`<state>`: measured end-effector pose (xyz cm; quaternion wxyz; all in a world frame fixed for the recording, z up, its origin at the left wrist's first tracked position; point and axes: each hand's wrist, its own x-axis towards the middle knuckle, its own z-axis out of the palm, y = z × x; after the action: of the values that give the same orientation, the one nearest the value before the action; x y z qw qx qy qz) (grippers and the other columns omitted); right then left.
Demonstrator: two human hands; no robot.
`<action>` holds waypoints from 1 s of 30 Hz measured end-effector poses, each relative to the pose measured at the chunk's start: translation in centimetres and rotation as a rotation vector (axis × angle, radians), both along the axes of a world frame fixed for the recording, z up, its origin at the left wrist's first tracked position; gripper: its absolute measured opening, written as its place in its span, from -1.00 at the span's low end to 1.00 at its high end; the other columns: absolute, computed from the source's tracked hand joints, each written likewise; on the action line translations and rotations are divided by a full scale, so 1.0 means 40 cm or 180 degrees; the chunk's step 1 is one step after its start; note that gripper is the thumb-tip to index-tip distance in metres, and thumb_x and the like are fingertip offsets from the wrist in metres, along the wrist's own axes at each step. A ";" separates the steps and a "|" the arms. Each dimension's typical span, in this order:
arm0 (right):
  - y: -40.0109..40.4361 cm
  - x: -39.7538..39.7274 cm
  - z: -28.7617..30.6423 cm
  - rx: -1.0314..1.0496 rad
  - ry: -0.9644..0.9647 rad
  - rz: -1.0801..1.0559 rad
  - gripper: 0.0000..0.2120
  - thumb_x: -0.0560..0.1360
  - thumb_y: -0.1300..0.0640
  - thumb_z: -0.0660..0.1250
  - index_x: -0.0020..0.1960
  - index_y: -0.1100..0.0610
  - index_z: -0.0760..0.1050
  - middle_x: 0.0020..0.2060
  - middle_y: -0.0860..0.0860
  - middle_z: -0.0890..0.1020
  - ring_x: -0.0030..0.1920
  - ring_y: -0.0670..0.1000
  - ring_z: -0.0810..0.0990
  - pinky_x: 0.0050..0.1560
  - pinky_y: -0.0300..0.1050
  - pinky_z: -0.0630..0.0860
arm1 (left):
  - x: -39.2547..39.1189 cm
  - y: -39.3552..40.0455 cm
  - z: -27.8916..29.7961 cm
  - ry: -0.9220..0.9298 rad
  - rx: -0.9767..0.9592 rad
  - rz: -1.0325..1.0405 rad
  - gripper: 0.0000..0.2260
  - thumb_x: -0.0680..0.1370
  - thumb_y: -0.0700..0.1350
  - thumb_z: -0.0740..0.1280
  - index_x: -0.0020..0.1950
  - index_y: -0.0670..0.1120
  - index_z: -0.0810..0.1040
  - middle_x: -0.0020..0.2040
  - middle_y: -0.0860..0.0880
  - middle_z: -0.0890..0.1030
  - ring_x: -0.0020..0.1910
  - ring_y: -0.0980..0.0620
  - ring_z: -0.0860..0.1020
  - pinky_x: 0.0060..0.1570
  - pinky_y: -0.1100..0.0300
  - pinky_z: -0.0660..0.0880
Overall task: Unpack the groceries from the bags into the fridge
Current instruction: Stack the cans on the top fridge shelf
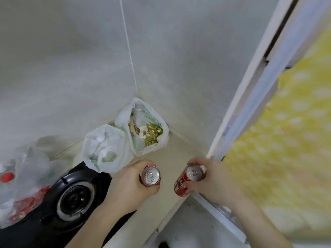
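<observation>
1. Cans first: your left hand [129, 183] has its grip wrapped round one red soda can [150, 176], held upright with the pull-tab top facing you, and your right hand [213, 178] grips a second red soda can [188, 178], tilted with its base toward your left.
2. Both cans are out of the bags and in the air over the desk [172, 169], so this pair is, by the look of it, halfway to storage.
3. Just beyond your left hand a white plastic bag [105, 147] stands open, showing little besides crumpled plastic.
4. Behind it, in the corner, a second white bag [143, 126] holds gold-wrapped packets, not yet unpacked.
5. At far left a blurred clear bag [19, 190] with red items lies beside the black gas burner [75, 201].
6. Nearest your right hand, the white door edge [250, 97] is probably the fridge; its inside is hidden, so what is stored cannot be judged.
</observation>
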<state>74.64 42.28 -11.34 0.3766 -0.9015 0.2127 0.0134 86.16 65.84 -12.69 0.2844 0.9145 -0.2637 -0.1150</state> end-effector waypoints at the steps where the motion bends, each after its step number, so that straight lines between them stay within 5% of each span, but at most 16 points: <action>1: -0.016 -0.039 0.005 0.0021 -0.0026 -0.0148 -0.58 0.23 -0.01 0.60 0.04 -0.25 0.58 -0.21 -0.27 0.65 -0.13 -0.30 0.61 -0.14 -0.27 0.59 | -0.014 -0.028 0.007 -0.0019 -0.0016 -0.0135 -0.57 0.27 0.14 0.58 0.08 0.28 0.54 0.01 0.34 0.54 -0.04 0.34 0.53 -0.18 0.41 0.39; 5: -0.087 -0.212 0.034 0.0089 -0.0192 -0.0656 -0.60 0.23 0.03 0.61 0.01 -0.20 0.59 -0.20 -0.29 0.67 -0.25 -0.21 0.62 -0.16 -0.20 0.60 | -0.090 -0.156 0.041 0.0054 -0.0232 -0.0605 -0.57 0.28 0.05 0.63 0.05 0.27 0.55 -0.05 0.30 0.55 0.00 0.40 0.49 -0.16 0.49 0.37; 8: -0.139 -0.365 0.067 -0.0011 -0.0257 -0.0967 -0.62 0.25 0.03 0.62 -0.01 -0.18 0.59 -0.29 -0.33 0.64 -0.35 -0.20 0.57 -0.32 -0.26 0.48 | -0.173 -0.260 0.060 0.0019 -0.0335 -0.0950 -0.55 0.25 0.11 0.60 0.08 0.28 0.55 0.05 0.39 0.53 0.00 0.38 0.51 -0.09 0.36 0.43; 13: -0.215 -0.638 0.100 -0.0297 -0.0290 -0.1563 -0.56 0.20 -0.07 0.59 0.04 -0.25 0.58 -0.22 -0.27 0.66 -0.27 -0.26 0.57 -0.21 -0.21 0.55 | -0.368 -0.435 0.097 0.0081 -0.0550 -0.1515 -0.51 0.21 0.16 0.59 0.10 0.28 0.57 0.06 0.34 0.56 -0.01 0.28 0.57 0.02 0.14 0.56; 18: -0.277 -0.908 0.139 -0.0340 -0.0270 -0.2022 -0.58 0.22 -0.03 0.59 0.04 -0.25 0.60 -0.21 -0.43 0.61 -0.23 -0.29 0.58 -0.23 -0.37 0.46 | -0.583 -0.586 0.120 0.0271 -0.0791 -0.2018 -0.49 0.20 0.16 0.57 0.12 0.30 0.55 0.09 0.31 0.57 -0.02 0.23 0.60 0.02 0.05 0.59; 25: -0.323 -1.252 0.182 -0.0362 -0.0276 -0.2787 -0.62 0.25 0.06 0.62 0.03 -0.13 0.63 -0.22 -0.24 0.67 -0.33 -0.27 0.56 -0.29 -0.39 0.43 | -0.886 -0.784 0.131 0.0448 -0.0881 -0.2853 -0.55 0.23 -0.01 0.65 0.02 0.26 0.58 0.07 0.31 0.56 -0.07 0.24 0.57 -0.13 0.30 0.49; 30: -0.325 -1.456 0.210 -0.0456 -0.0139 -0.3495 -0.62 0.25 -0.04 0.59 0.04 -0.17 0.61 -0.15 -0.22 0.69 -0.17 -0.23 0.62 -0.20 -0.27 0.56 | -1.081 -0.930 0.162 0.0566 -0.0873 -0.3579 -0.57 0.24 -0.12 0.65 -0.02 0.22 0.61 0.03 0.30 0.58 -0.07 0.24 0.57 -0.15 0.29 0.47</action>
<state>16.40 29.29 -2.93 0.2704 -0.6817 0.6440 -0.2181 42.90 28.65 -6.21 0.3164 0.5759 -0.6960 -0.2894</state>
